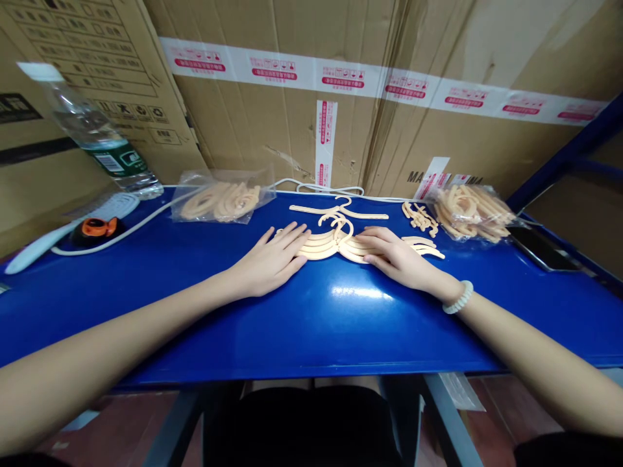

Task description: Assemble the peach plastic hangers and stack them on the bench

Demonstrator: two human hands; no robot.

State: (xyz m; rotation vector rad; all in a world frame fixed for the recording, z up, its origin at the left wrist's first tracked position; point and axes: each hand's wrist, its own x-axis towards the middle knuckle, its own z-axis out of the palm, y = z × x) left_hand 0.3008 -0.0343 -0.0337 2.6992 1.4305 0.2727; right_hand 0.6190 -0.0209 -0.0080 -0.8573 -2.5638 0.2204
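Note:
Several cream plastic clothes hangers (321, 247) lie overlapped on the blue table (272, 337), their hooks bunched in the middle. My left hand (272, 259) rests flat over their left ends, fingers stretched out. Over the right arms of the hangers lies my right hand (396, 256), palm down with its fingers extended; a pale bead bracelet circles that wrist. Just behind the bunch is a single hanger (357, 213) with its hook toward the back. Loose curved hanger arms (422, 244) stick out beside my right hand.
A small pile of hook pieces (419, 217) sits behind my right hand. Clear bags of parts stand at the back left (219, 201) and back right (470, 211). A phone (542, 246), a water bottle (109, 146), a white cable (131, 237) and cardboard boxes (272, 117) surround the work area.

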